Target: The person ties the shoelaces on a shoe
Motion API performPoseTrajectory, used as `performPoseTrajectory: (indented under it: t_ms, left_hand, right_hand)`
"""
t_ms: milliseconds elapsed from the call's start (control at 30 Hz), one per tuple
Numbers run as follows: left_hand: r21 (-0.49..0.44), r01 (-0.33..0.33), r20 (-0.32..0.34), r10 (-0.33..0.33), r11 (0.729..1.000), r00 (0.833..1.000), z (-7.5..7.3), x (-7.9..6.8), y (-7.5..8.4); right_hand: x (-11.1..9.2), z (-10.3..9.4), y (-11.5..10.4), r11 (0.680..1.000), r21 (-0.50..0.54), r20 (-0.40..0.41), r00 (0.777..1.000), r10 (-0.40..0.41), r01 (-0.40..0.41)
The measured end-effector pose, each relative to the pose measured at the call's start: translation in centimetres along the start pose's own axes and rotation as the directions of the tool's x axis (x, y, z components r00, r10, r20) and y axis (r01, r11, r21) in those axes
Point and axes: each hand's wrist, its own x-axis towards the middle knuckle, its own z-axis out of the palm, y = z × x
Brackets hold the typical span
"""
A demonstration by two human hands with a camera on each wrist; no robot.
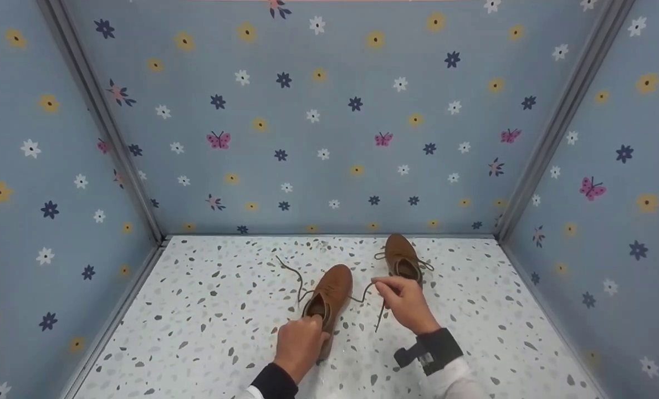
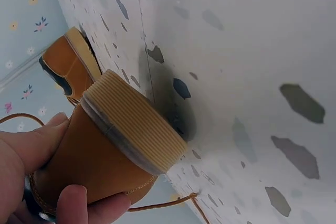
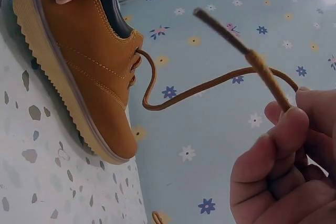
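Observation:
A brown lace-up shoe is on the speckled floor, its toe pointing away from me. My left hand grips it by the heel collar; in the left wrist view the thumb and fingers hold the leather around the heel. To the right, my right hand pinches a brown shoelace between thumb and fingers. That lace runs slack from the shoe's eyelets, and its tip sticks out past the fingertips in the right wrist view. Another loose lace end lies on the floor left of the shoe.
The matching brown shoe stands just beyond my right hand, near the back wall, its lace looped at both sides. Blue flowered panels with grey metal edges enclose the white speckled floor on the left, back and right.

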Motion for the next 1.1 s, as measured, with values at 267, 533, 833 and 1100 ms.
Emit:
performPoseTrajectory:
  t_ms: [267,533,833,1100]
  left_hand:
    - [0.035,-0.037,-0.003,0.038,0.999,0.999,0.2,-0.1,0.6]
    - [0.078,-0.078,-0.048,0.082,0.994,0.996,0.4,-0.1,1.5]
    - [0.102,-0.106,-0.019,0.109,0.989,0.994,0.4,0.3,2.5]
    - [0.1,-0.135,0.003,0.135,0.986,0.991,0.3,0.3,2.9]
  right_hand:
    - [0.1,0.1,0.3,0.995,0.076,-0.031,0.998,0.06,-0.057]
    - [0.1,-0.5,0.6,0.995,0.044,-0.051,0.995,0.089,-0.087]
    - [0.3,-1.4,1.5,0.985,0.15,-0.034,0.995,0.097,-0.091]
    - [0.4,-1.7,2.8,0.943,0.272,-0.039,0.977,0.208,-0.19]
